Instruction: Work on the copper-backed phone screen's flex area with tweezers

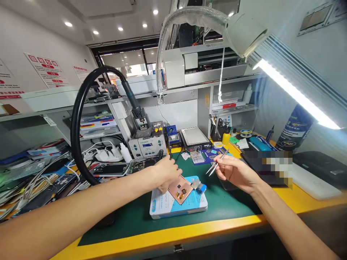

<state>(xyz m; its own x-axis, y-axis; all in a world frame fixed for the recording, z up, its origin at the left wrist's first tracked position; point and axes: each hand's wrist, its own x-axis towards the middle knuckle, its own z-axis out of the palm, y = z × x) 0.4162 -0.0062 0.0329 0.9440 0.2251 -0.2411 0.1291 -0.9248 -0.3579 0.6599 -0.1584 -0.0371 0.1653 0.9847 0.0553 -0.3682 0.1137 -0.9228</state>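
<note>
A copper-coloured panel [180,190] with small dark components lies tilted on a blue and white box [189,207]. My left hand [166,172] is over the panel's upper left part, its fingers bent; whether they grip the panel is hidden. To the right, my right hand [233,169] holds metal tweezers [217,163] between thumb and fingers, tips pointing down and left above the green mat [130,224]. A small silvery and blue piece [200,186] rests at the panel's right edge, on the box.
A black flexible hose [77,119] arches at the left beside a grey soldering station [148,146]. Behind the mat stands a flat heating plate [195,137]. A lit lamp [298,94] hangs at upper right. Phones and cables crowd the left; a dark laptop-like slab [260,168] lies right.
</note>
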